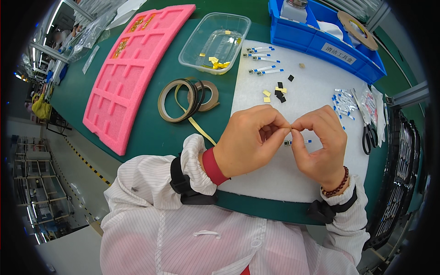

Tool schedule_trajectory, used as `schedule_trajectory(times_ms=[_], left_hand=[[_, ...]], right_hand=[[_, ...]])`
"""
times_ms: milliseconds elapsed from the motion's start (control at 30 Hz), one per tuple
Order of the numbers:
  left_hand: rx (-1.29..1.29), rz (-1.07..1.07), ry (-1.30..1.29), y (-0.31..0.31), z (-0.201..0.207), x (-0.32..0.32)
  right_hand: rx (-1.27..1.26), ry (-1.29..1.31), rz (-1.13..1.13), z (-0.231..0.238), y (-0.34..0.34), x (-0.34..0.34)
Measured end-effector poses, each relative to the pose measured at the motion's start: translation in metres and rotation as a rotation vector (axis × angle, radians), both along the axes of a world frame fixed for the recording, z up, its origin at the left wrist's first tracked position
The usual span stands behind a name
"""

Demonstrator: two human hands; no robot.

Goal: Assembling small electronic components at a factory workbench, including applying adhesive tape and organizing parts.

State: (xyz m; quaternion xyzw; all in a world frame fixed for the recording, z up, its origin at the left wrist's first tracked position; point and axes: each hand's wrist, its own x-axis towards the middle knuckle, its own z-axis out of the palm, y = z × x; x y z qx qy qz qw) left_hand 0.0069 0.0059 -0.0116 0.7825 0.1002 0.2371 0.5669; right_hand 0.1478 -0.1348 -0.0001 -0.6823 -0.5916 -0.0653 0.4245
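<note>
Left hand [247, 140] and right hand [326, 144] pinch narrowly, any held piece too small to tell, one blue-ended strip [288, 143] at their five o'clock — eleven o'clock's strip group [266, 59] looks finished, two o'clock's loose pile [343, 101] likely remains.

A factory workshop, judging by its green workbench [158, 136], storage rack [43, 199] and floor tape [85, 160] (yellow-and-black striped).

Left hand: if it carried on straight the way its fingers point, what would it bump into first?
The left hand would meet the right hand first, at its pinched fingertips. They look about touching already, though depth is hard to judge.
</note>
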Motion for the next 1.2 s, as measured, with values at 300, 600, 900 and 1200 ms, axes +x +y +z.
schedule_trajectory(times_ms=[300,600,900,1200], left_hand=[[-0.005,0.013,0.008,0.000,-0.001,0.001],[-0.013,0.001,0.020,0.002,-0.001,0.001],[0.054,0.115,-0.006,0.019,0.003,0.001],[0.369,0.249,-0.089,0.048,0.013,0.003]], right_hand=[[-0.034,0.092,-0.007,-0.001,-0.001,0.001],[-0.063,0.194,-0.006,-0.001,-0.001,0.003],[0.007,0.355,-0.138,-0.012,-0.003,0.012],[0.040,0.375,-0.157,-0.012,0.001,0.008]])
